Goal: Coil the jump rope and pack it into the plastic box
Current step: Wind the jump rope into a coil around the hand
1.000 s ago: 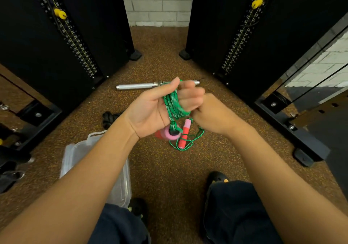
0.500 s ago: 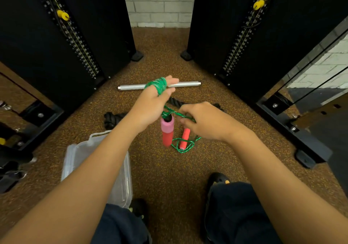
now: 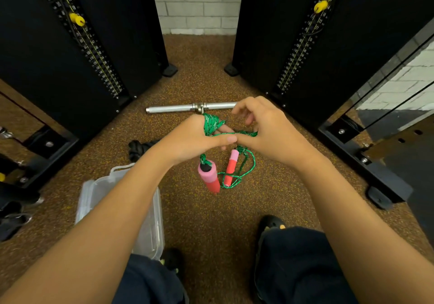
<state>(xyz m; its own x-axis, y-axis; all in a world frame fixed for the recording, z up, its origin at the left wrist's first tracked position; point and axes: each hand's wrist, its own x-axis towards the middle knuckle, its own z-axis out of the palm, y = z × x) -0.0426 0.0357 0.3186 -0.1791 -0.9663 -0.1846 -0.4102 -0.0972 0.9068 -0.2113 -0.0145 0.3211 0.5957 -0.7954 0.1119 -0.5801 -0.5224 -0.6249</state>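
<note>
I see jump rope [image 3: 212,124]: green cord, coiled at centre, loose loop trailing to the floor | handles: pink-red foam, one [image 3: 209,175] hanging, one [image 3: 231,166] beside it on its right | plastic box [image 3: 150,228]: clear, open, near left on the floor.

Speckled brown floor [image 3: 206,214] under clear plastic box [image 3: 150,228], metal bar [image 3: 173,108], black rope bundle [image 3: 138,150].
</note>
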